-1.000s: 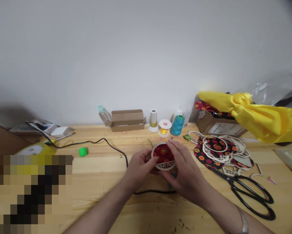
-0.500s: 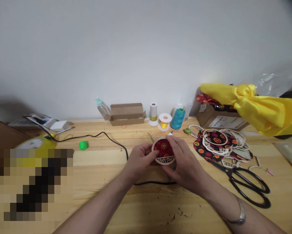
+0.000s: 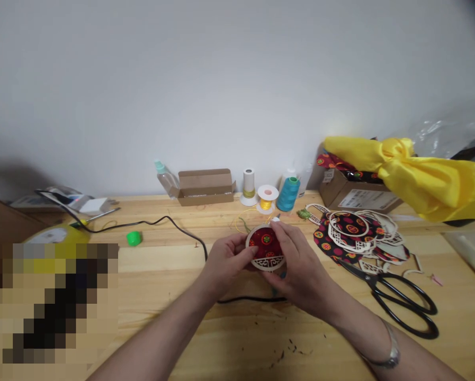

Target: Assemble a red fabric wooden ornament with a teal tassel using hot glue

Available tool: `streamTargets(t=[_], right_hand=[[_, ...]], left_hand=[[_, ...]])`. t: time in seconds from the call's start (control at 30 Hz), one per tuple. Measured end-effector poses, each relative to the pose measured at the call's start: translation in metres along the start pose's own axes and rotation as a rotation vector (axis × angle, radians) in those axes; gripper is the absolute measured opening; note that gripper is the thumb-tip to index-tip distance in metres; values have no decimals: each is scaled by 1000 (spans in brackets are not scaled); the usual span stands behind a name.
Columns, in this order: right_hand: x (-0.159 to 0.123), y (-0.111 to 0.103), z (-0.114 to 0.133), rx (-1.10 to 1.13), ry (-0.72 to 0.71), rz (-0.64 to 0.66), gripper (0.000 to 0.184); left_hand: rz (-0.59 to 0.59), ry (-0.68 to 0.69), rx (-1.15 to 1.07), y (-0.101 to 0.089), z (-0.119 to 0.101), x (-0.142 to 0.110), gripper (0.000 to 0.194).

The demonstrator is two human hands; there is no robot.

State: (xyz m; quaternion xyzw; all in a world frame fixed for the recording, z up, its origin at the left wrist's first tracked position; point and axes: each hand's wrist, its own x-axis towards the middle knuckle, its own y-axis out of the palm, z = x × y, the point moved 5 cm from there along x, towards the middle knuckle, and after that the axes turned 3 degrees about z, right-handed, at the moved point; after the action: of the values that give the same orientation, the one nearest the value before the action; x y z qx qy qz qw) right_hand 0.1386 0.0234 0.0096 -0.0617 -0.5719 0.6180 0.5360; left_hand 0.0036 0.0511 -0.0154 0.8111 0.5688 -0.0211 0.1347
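Between my two hands is a round ornament (image 3: 266,244), red flowered fabric inside a pale wooden ring with a cut-out lattice along its lower part. My left hand (image 3: 230,260) pinches its left edge, thumb on the front. My right hand (image 3: 298,264) closes around the right edge, its fingers covering part of the rim. A small white tip (image 3: 276,218) shows above my right fingers; what it belongs to is hidden. Just behind the ornament lies thin yellow cord (image 3: 239,221).
Black scissors (image 3: 400,296) and a pile of wooden frames and fabric pieces (image 3: 350,233) lie to the right. At the back stand a teal thread cone (image 3: 288,194), a yellow cord spool (image 3: 267,199) and an open cardboard box (image 3: 206,188). A black cable (image 3: 181,227) crosses the left side.
The view has shifted very slightly. Both hands keep the same hold on the round ornament.
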Motion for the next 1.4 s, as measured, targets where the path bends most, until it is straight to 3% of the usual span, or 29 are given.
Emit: streamTargets(t=[0.13, 0.27, 0.33, 0.4, 0.5, 0.6, 0.77, 0.93, 1.4], right_hand=[[-2, 1, -2, 51, 44, 33, 82], [-2, -1, -7, 188, 126, 57, 101], [0, -6, -14, 281, 207, -9, 90], [2, -12, -23, 386, 316, -75, 63], [5, -12, -35, 618, 490, -31, 35], [7, -9, -37, 895, 603, 48, 28], [6, -9, -34, 1142, 677, 33, 21], [6, -8, -33, 1208, 720, 42, 18], [2, -8, -36, 1108, 781, -45, 15]], left_hand=[[-28, 20, 46, -1, -3, -1, 29], [-37, 38, 97, -2, -3, -1, 28], [-32, 64, 123, -2, -3, -1, 28], [-18, 104, 143, -1, -4, -3, 27], [19, 180, 167, 3, -7, -6, 27], [42, 245, 246, 5, -9, -9, 26], [1, 310, 414, 4, -13, -13, 23], [3, 355, 474, 6, -17, -15, 23], [41, 363, 518, 8, -18, -15, 26]])
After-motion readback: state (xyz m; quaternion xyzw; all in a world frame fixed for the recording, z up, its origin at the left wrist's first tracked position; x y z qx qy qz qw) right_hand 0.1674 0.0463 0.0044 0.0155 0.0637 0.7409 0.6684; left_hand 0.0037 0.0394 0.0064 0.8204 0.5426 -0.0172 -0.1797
